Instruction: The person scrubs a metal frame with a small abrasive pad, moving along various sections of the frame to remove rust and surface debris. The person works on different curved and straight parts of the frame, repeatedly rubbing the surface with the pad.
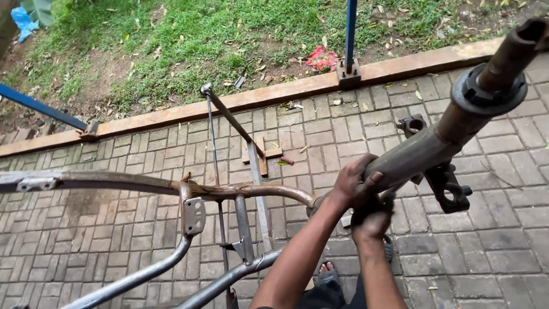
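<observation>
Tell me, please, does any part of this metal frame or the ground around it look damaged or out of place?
Yes. The steering tube that both hands grip, left hand above right hand, is brown with rust, and so is the curved frame bar. Red litter lies on the grass, and dry leaves are scattered on the brick paving.

The rusty steering tube (434, 143) slants up and away from the grip, thick and brown, with a dark ring collar (489, 91) well above the grip and a black bracket (449, 186) just beside it, below the tube. From the grip, the bare grey frame tubes (143, 184) curve off to the left, rust-stained at the welds.
</observation>
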